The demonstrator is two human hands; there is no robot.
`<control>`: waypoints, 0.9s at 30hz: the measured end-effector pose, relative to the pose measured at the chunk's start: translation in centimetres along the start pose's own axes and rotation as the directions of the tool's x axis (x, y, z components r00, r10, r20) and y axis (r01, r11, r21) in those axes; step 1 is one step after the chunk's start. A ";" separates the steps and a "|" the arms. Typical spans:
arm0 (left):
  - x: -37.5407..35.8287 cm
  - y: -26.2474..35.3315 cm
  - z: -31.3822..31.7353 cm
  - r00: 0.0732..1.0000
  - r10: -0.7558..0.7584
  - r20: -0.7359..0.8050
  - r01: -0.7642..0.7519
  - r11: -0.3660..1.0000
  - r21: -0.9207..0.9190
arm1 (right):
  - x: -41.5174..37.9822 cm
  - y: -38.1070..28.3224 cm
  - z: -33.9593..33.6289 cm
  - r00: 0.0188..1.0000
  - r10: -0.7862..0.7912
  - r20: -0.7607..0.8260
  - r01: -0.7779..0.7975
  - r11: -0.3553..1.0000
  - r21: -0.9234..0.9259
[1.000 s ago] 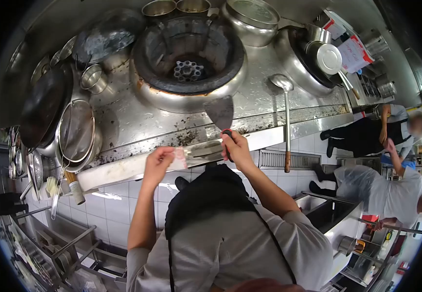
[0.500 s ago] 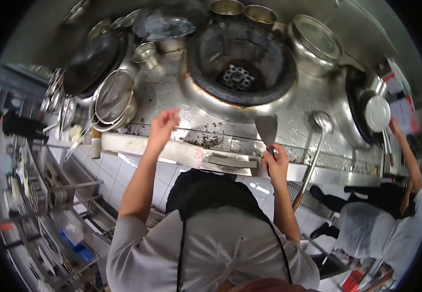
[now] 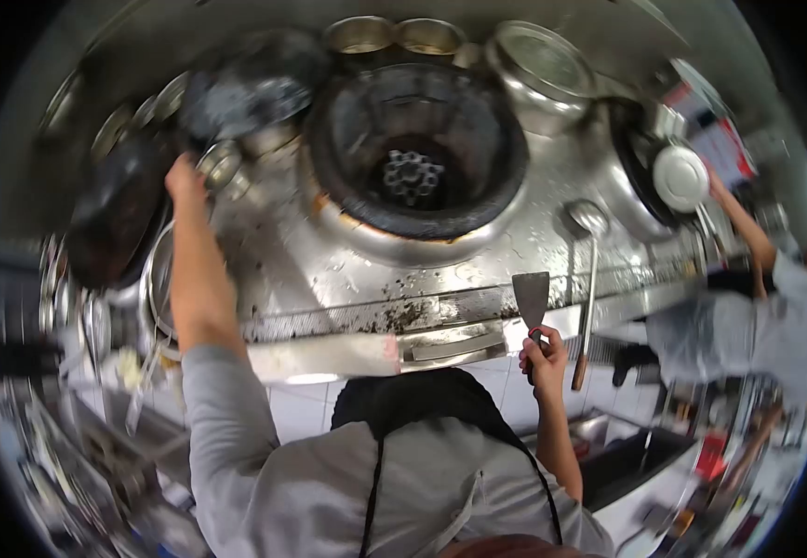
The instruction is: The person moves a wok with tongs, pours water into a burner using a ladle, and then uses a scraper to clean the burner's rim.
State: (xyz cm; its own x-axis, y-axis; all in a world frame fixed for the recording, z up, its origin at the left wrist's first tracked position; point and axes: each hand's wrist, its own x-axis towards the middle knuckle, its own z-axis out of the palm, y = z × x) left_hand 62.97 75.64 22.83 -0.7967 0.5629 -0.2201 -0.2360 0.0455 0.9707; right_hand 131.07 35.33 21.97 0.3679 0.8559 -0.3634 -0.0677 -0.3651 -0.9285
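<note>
In my right hand (image 3: pixel 545 355) is a scraper (image 3: pixel 532 296) with a flat grey metal blade and a dark handle, its blade pointing away from me above the front edge of the counter. My left hand (image 3: pixel 186 179) is stretched out to the far left, between a dark wok (image 3: pixel 115 209) and a small metal pot (image 3: pixel 221 164). Its fingers are blurred, so whether they grip either one cannot be made out. Ahead of me is the round, blackened stove opening (image 3: pixel 417 209), with a burner (image 3: pixel 413 175) at its bottom.
Food scraps lie along the front grate (image 3: pixel 403 312). A long-handled ladle (image 3: pixel 591 270) rests to the right. Strainers (image 3: pixel 161 279) sit under my left forearm. At the right, a co-worker's hand (image 3: pixel 715 186) is at a pale round ladle (image 3: pixel 680 179). A lidded pot (image 3: pixel 543 70) stands behind.
My left hand has swung from over the counter's front to the far left, near the wok and small pot. The view has shifted. The scraper stays in my right hand.
</note>
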 end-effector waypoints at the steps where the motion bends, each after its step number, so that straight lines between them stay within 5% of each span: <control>1: 2.5 -0.6 0.2 0.999 -0.042 0.017 0.041 0.999 0.022 | -0.7 0.4 0.1 0.999 -0.005 -0.038 0.006 1.000 0.006; 7: 8.3 -1.8 3.4 0.982 -0.165 0.094 0.162 0.986 0.033 | -4.5 1.0 2.3 0.975 -0.014 -0.224 -0.011 0.994 -0.110; 11: 9.0 -1.0 4.7 0.961 -0.196 0.194 0.206 0.978 -0.032 | -3.2 2.6 2.1 0.982 -0.004 -0.189 -0.049 0.959 -0.278; 14: 4.3 1.7 5.0 0.964 -0.194 0.183 0.218 0.968 -0.122 | -0.3 0.2 3.9 0.964 -0.189 -0.190 0.122 0.941 -0.316; 18: 2.0 3.4 6.2 0.966 -0.190 0.175 0.243 0.902 -0.358 | 7.0 -3.3 3.7 0.899 -0.436 -0.045 0.324 0.731 -0.600; 24: -17.9 4.1 -0.9 0.827 0.261 0.498 -0.108 0.943 -0.315 | 15.4 -13.2 5.8 0.923 -0.365 0.121 0.270 0.391 -0.880; 27: -23.1 -2.1 -7.3 0.871 0.305 0.384 -0.278 0.952 -0.126 | 17.5 -16.8 6.8 0.929 -0.324 0.181 0.278 0.286 -0.917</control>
State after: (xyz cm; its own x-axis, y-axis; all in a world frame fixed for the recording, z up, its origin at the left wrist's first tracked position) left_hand 77.80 56.47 25.20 -0.5527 0.8213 0.1417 -0.0735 -0.2174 0.9733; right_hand 132.39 58.94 30.69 0.1959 0.9793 -0.0509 0.9334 -0.2021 -0.2964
